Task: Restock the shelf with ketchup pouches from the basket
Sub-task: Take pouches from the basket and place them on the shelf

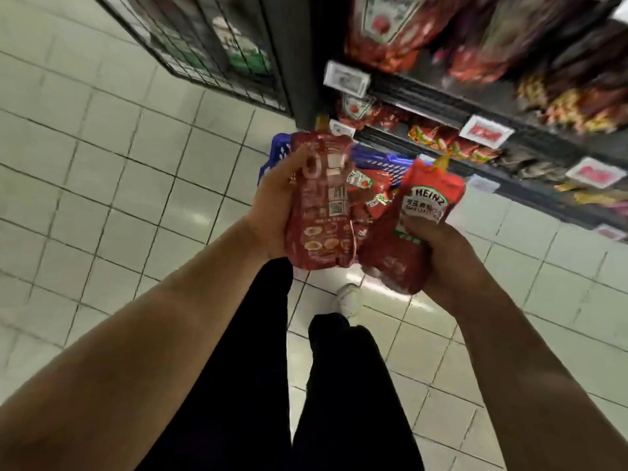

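Observation:
My left hand (pixel 272 205) grips a red ketchup pouch (pixel 323 212) upright, its back with barcode facing me. My right hand (pixel 438 256) holds a second red Heinz ketchup pouch (pixel 418 219), label toward me, tilted right. Both pouches hang above a blue basket (pixel 373 158) on the floor, with more red pouches (pixel 368 192) inside it. The shelf (pixel 424 96) stands at the upper right, with ketchup pouches (pixel 384 32) on its rows.
Black shelf edges carry white and red price tags (pixel 346 78). Other red and yellow snack packs (pixel 452 141) fill the lower rows. A black wire rack (pixel 210 45) stands at the upper left. Pale tiled floor (pixel 112 185) spreads left; my legs and a white shoe (pixel 348 297) are below.

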`<state>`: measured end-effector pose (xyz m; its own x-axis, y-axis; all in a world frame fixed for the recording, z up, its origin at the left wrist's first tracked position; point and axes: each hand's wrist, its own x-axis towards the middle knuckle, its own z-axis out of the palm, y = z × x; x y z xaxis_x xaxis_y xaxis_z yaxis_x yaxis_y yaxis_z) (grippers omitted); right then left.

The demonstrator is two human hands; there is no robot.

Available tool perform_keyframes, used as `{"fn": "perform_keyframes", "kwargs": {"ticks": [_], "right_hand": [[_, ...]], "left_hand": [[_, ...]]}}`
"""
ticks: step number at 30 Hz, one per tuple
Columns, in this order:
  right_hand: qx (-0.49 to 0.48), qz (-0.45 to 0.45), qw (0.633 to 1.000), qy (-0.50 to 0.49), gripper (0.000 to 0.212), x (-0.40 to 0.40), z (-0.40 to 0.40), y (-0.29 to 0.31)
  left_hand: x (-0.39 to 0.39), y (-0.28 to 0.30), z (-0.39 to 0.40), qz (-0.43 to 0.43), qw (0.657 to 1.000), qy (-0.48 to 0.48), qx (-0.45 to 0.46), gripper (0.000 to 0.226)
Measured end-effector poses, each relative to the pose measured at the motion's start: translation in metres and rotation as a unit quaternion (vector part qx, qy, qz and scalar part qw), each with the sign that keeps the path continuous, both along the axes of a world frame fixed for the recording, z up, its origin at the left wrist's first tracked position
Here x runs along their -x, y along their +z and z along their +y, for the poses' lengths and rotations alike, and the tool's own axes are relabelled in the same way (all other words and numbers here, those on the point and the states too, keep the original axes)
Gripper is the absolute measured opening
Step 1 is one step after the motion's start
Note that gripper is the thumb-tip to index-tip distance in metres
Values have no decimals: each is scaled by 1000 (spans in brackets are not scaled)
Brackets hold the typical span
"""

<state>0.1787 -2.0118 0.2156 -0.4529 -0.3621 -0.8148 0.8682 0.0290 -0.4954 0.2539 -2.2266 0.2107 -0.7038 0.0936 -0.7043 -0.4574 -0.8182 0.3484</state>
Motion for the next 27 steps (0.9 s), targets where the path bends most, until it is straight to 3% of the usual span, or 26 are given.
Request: {"fn": "perform_keyframes", "kwargs": {"ticks": [2, 4, 7, 14, 17, 22, 25, 27], "right_hand": [[-5, 60, 998, 29, 21, 10, 10, 61], [-6, 121, 992, 47, 22, 16, 19, 118], [14, 189, 981, 47, 27, 29, 28, 190], [74, 274, 958, 30, 29, 55, 19, 318], [91, 269, 959, 2, 31, 65, 7, 349], [66, 230, 971, -17, 45, 82, -2, 376], [51, 194, 979, -36, 47, 102, -15, 377], [39, 191, 979, -53, 41, 120, -28, 377]], "left_hand": [[12, 64, 5, 9, 999, 6, 42, 79], [20, 123, 7, 11, 997, 10, 75, 62], [35, 196, 10, 55, 997, -24, 54, 42], [89, 309, 5, 171, 979, -31, 104, 47], [108, 339, -7, 193, 974, -63, 96, 52], [114, 376, -83, 214, 943, -180, 178, 57], [148, 397, -103, 222, 898, -190, 329, 40], [183, 400, -90, 215, 894, -142, 367, 23]]}}
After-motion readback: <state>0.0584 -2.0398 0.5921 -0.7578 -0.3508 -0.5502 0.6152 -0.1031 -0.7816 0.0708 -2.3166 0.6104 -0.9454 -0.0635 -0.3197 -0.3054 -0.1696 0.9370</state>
